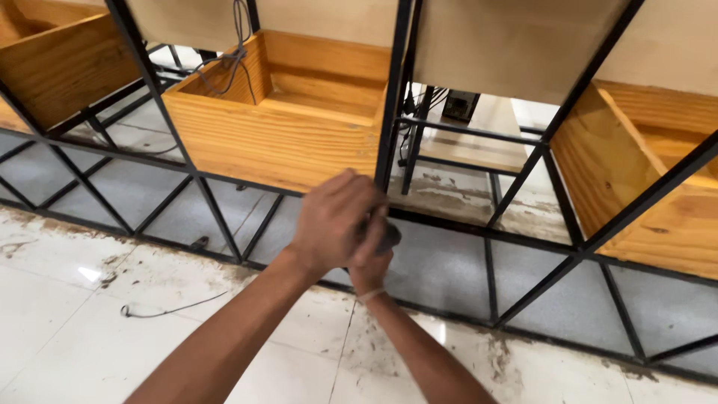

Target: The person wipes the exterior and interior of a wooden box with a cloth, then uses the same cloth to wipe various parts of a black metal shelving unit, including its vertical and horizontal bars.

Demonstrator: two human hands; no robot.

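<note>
At frame centre, the left hand (333, 224) covers the right hand (372, 265); both clench a small dark object (387, 238). It may slip against the black metal upright (389, 112) because the grip is hidden.

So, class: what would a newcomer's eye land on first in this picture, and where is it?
First, the two hands clasped together at centre, the left hand over the right hand, closed around a small dark object. Behind them stands a black metal frame, with a wooden box at upper centre. Below lies a stained white tile floor.
</note>
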